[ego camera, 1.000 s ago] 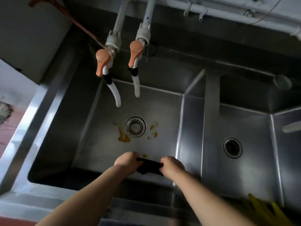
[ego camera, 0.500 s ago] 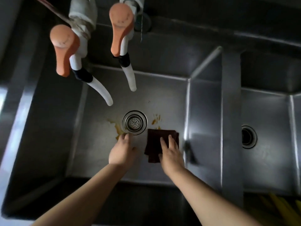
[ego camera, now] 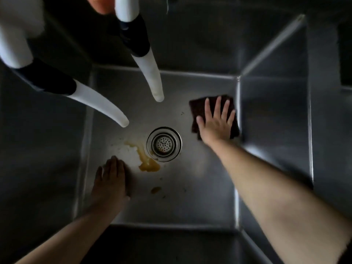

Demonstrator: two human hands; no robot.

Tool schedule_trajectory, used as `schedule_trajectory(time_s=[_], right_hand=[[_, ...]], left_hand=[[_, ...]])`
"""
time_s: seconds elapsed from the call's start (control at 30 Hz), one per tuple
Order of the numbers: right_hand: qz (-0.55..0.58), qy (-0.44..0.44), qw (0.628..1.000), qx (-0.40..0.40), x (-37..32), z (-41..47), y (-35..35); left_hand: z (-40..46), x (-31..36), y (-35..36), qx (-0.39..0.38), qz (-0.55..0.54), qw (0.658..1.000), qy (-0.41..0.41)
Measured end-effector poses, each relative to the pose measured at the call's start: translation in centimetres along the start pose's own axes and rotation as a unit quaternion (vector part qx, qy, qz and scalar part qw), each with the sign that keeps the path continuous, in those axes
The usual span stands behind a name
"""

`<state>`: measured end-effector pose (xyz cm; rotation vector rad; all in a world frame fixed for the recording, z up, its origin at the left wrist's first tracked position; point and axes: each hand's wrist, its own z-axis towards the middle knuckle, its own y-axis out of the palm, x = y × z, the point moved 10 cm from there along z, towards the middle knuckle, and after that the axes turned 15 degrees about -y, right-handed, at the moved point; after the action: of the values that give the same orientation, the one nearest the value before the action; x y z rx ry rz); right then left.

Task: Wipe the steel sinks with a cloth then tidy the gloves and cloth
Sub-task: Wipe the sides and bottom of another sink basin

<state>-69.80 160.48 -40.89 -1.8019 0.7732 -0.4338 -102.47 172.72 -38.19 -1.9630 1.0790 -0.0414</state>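
r hand (ego camera: pixel 216 123) flat on dark sq cloth (ego camera: pixel 198 105) | l hand (ego camera: pixel 111 180) flat, steel sink (ego camera: pixel 190 187) floor | hands apart

— What sort of place was it?
— A working kitchen's wash-up area. A deep steel sink (ego camera: pixel 190 197) with a strainer drain (ego camera: pixel 164 144) sat under two white hose spouts (ego camera: pixel 152 77), a yellow-brown stain (ego camera: pixel 148 165) near the drain.

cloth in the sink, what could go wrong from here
The cloth lies under the right hand by the right wall, while the yellow-brown stain sits left of the drain, so it may get missed. The left hand rests flat beside that stain and could smear it.
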Motion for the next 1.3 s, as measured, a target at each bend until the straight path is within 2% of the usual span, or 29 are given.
schedule_trajectory(time_s=[0.2, 0.3, 0.4, 0.53, 0.63, 0.73, 0.8, 0.9, 1.07, 1.2, 1.3], right_hand=[[0.008, 0.009, 1.000, -0.021, 3.1, 7.1, -1.6], [0.006, -0.005, 1.000, -0.008, 2.2, 5.1, -1.1], [0.008, -0.015, 1.000, -0.005, 0.3, -0.5, 0.4], [0.016, -0.035, 0.996, -0.084, -3.8, -11.4, 4.8], [0.003, -0.072, 0.978, -0.197, -6.7, -19.0, 9.4], [-0.006, -0.090, 0.963, -0.252, -7.6, -21.1, 11.4], [-0.008, -0.091, 0.968, -0.233, -7.2, -18.8, 10.2], [-0.021, -0.087, 0.983, -0.162, -6.1, -12.7, 6.9], [-0.019, -0.028, 0.997, -0.070, -1.9, -0.5, 1.0], [-0.028, -0.018, 0.999, -0.039, 0.3, 6.5, -1.6], [-0.037, -0.016, 0.999, -0.017, 0.5, 7.4, -2.0]], left_hand=[[0.9, 1.1, 1.2, -0.002, 0.107, 0.994, 0.022], [1.0, 1.1, 1.3, -0.008, 0.119, 0.993, 0.018], [0.8, 0.9, 1.1, -0.014, 0.111, 0.993, 0.027], [0.3, 0.5, 0.3, -0.008, 0.101, 0.994, 0.039], [0.0, 0.3, 0.2, -0.017, 0.087, 0.995, 0.039], [0.3, 0.4, 0.7, -0.021, 0.084, 0.995, 0.045], [0.7, 0.4, 1.1, -0.013, 0.081, 0.996, 0.046], [1.2, 0.1, 1.8, -0.005, 0.074, 0.996, 0.046], [1.5, 0.4, 2.0, -0.016, 0.070, 0.997, 0.035], [2.0, 0.6, 2.7, -0.024, 0.067, 0.997, 0.028], [2.0, 0.6, 3.0, -0.028, 0.059, 0.997, 0.030]])
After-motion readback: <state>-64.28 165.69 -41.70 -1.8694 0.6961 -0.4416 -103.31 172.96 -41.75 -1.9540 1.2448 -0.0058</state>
